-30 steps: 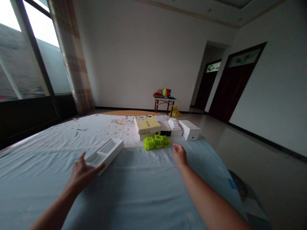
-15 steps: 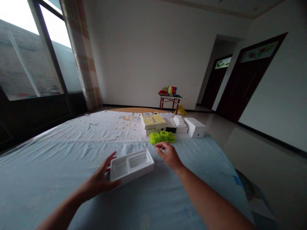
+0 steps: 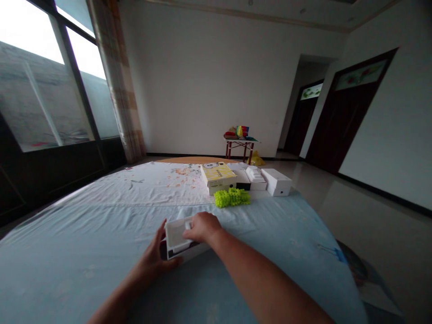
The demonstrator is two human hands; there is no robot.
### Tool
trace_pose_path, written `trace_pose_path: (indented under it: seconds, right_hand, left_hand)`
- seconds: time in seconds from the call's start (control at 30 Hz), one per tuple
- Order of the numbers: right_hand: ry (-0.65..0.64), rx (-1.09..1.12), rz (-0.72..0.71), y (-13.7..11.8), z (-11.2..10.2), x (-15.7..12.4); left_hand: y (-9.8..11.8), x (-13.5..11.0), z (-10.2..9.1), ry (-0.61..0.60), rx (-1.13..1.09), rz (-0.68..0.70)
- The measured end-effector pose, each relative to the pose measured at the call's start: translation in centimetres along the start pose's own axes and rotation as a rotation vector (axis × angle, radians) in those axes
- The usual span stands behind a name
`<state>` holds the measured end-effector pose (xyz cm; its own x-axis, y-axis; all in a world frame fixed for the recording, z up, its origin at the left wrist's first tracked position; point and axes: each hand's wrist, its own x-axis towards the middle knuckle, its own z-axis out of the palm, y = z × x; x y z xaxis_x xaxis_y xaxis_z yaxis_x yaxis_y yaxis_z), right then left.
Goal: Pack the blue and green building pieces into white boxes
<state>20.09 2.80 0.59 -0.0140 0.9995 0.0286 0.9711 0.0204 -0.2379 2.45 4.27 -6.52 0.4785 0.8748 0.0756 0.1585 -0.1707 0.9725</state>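
A shallow white box [image 3: 194, 252] lies at a slant on the blue part of the tablecloth, in front of me. My left hand [image 3: 154, 257] grips its left end, with the thumb along the front side and the fingers behind. My right hand [image 3: 204, 227] reaches over the box and pinches the divider of the white moulded tray [image 3: 175, 233]. The tray is tilted and partly raised out of the box. A dark gap shows between them at the front and left. My right hand hides the tray's right part.
Beyond my hands lies a bright green bumpy bundle [image 3: 232, 198]. Behind it are a yellow and white box [image 3: 218, 177], a dark-sided box [image 3: 243, 180], a white box with a moulded piece on it [image 3: 256, 177] and another white box [image 3: 276, 182]. The table's curved edge [image 3: 332, 238] runs at right.
My right hand has moved left from beside the green bundle and taken hold of the tray's divider. The tray has come partly up out of the box. The left hand stays at the box's left end.
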Motion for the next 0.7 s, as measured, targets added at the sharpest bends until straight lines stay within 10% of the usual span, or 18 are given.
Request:
trace_pose_path:
  seconds: [0.33,0.7]
  right_hand:
    - [0.381,0.382,-0.035,5.4,-5.5,1.8]
    - [0.223,0.154,0.039,1.4,-0.2,7.2]
  left_hand:
    - [0.0,-0.1,-0.4,0.026,0.143,-0.033]
    - [0.5,-0.4,-0.9,-0.196,0.071,-0.068]
